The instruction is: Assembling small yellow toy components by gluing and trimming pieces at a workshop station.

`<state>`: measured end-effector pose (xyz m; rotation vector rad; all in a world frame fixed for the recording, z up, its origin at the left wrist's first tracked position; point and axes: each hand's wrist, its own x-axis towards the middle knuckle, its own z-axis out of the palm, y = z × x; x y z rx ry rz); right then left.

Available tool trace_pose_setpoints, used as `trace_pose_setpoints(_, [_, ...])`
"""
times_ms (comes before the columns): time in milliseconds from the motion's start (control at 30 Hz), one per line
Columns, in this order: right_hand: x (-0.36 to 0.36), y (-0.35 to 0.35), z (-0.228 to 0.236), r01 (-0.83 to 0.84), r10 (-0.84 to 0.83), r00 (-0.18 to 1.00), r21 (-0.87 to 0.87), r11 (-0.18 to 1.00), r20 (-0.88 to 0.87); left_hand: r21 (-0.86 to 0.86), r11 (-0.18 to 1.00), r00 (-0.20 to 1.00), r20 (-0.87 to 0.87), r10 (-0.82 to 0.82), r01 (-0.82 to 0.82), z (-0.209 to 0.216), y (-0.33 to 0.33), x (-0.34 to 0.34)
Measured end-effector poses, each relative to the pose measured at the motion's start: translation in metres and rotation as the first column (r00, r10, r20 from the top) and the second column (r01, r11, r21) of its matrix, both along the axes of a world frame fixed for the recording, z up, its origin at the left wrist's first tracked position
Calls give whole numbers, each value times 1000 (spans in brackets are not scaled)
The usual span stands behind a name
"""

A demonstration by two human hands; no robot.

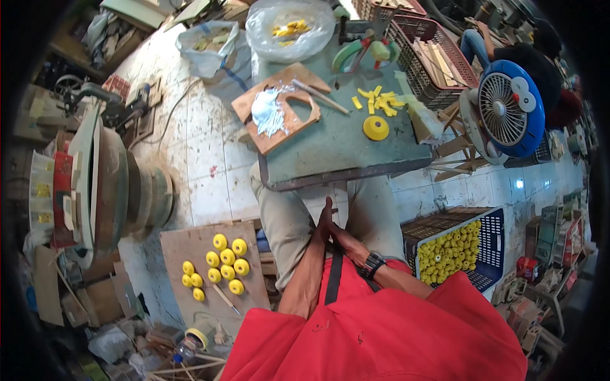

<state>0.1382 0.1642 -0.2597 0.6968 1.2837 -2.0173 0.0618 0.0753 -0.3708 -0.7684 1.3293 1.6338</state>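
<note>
My left hand (323, 220) and my right hand (343, 238) meet palm to palm between my knees, below the table edge. The left fingers are stretched out; those of the right are partly covered. Neither hand shows anything held. In front stands a green-topped table (356, 149). On it lies a wooden board (289, 130) with a pale blue-white paste (268, 113) smeared over it and a wooden stick (321, 96) across it. To the right are a yellow disc (375, 127) and several yellow strips (381, 100). A black strap (333, 276) hangs over my red shirt.
At my left, a flat panel (181, 247) carries several yellow wheels (227, 256) and a wooden-handled tool (227, 300). A dark crate (489, 254) of yellow wheels stands at right. Beyond are a blue fan (530, 130), a plastic bag (260, 25), a machine (108, 184) and another person (530, 63).
</note>
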Motion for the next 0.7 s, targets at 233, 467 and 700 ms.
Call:
trace_pose_setpoints(233, [-15,-13,-38,288,-273,957,-206,935,98,-10,986,985,-36,166,-166,-22,-1,9])
trace_pose_setpoints(467, [-18,-1,6,34,-33,989,6,999,-142,-5,923,891,-263,371,-385,-41,-9,7])
trace_pose_setpoints(700, [-30,28,37,420,-639,762,-671,611,-104,244,678,719,174,673,-694,28,-10,-8])
